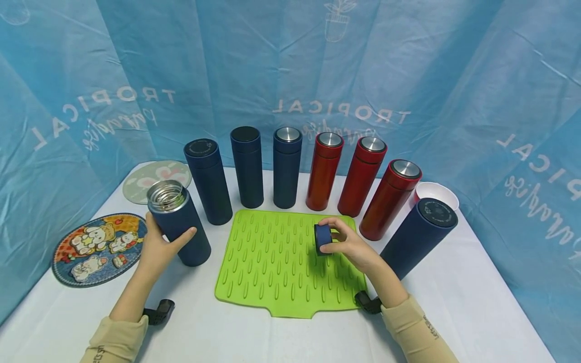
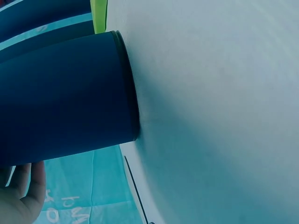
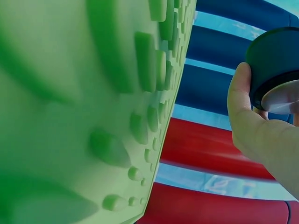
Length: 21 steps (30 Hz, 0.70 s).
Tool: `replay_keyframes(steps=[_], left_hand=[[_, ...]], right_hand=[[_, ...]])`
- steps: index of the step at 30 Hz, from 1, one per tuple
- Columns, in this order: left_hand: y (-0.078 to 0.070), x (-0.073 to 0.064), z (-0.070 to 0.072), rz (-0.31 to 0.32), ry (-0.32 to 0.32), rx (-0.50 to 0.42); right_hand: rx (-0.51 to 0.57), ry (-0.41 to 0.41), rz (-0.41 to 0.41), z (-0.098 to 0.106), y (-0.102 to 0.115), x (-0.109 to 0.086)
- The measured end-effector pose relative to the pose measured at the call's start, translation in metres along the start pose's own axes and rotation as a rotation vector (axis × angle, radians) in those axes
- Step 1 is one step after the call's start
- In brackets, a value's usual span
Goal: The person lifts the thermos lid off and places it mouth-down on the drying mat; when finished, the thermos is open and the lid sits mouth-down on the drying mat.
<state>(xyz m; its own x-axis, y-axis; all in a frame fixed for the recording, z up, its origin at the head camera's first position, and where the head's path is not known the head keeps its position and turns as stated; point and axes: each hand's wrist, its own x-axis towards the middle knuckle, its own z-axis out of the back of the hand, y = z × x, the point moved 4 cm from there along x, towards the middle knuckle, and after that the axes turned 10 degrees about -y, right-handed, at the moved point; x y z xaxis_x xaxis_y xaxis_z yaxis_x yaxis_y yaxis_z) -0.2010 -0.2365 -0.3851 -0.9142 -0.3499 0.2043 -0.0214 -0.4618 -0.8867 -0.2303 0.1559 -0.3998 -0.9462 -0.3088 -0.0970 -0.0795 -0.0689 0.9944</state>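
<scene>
Head view has a matte dark-blue cylindrical bottle (image 1: 192,234) standing uncapped at the left of the white-covered bench (image 1: 254,343), with the left hand (image 1: 162,248) round its side, fingers gripping it. Right hand (image 1: 348,242) pinches a short, round, dark-blue lid with a black edge (image 1: 324,237) above the lime-green ribbed mat (image 1: 268,262), thumb on one side, fingers on the other.

Progress-wise, looks like just this bottle is mid-job: lid's off and well apart from the body, so that pair seems to be the unfinished bit. Back row is three lidded blue cylinders (image 1: 246,174) and three lidded red metallic ones (image 1: 359,184), neither hand on them. Another blue cylinder (image 1: 414,241) sits by the right arm (image 1: 388,285); can't tell if it's lidded.

As for direction, the gripped bottle's long axis is basically upright, silvery mouth (image 1: 167,196) facing up. Lid's tipped on edge, round axis roughly level, flat ends facing about left and right.
</scene>
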Motion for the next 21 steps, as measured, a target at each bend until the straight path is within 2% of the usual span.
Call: replay_keyframes(steps=[11,21], left_hand=[[-0.008,-0.003,0.002,-0.058,-0.036,-0.041],[-0.01,-0.004,0.002,-0.068,-0.052,-0.056]], right_hand=[[-0.023,-0.012,0.003,-0.002,0.003,0.002],[-0.095,-0.022,0.021,-0.015,0.014,0.015]])
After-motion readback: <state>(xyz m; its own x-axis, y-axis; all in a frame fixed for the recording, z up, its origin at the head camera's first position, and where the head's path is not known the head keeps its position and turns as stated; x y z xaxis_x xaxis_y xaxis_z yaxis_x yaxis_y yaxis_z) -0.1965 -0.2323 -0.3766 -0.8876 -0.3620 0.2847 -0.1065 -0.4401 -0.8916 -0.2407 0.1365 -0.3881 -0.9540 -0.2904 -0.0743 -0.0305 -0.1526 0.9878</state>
